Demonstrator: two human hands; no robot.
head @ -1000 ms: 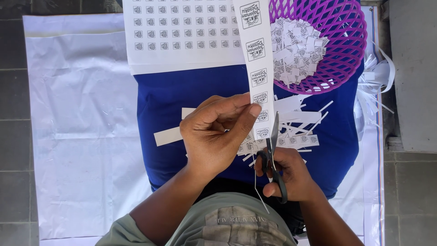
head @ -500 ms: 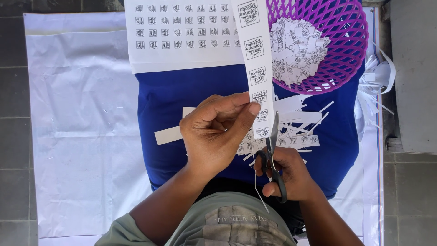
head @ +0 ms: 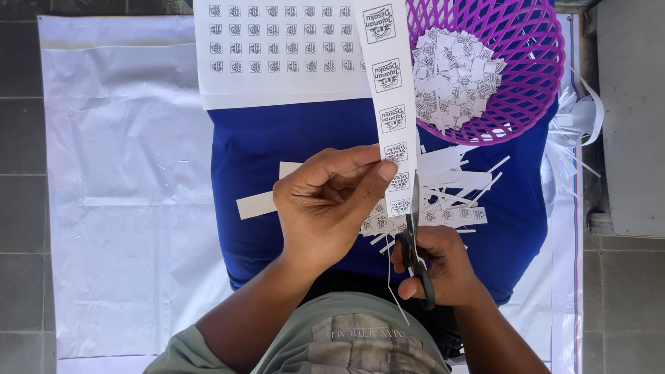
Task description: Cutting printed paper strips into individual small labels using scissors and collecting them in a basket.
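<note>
Purple mesh basket (head: 526, 83) sitting far right on blue cloth (head: 277, 152), holding cut squares. Just below-left of basket, pinching long printed paper strip (head: 391, 104) between left hand (head: 332, 204) thumb and fingers. Nearer than basket, gripping scissors (head: 414, 239) in right hand (head: 440, 266), blades lying against strip's right edge.

We see bright, even daylight with soft, faint shadows, mild glare on the white sheet (head: 125, 208), sharp focus throughout, and perhaps slight bending at the edges.
</note>
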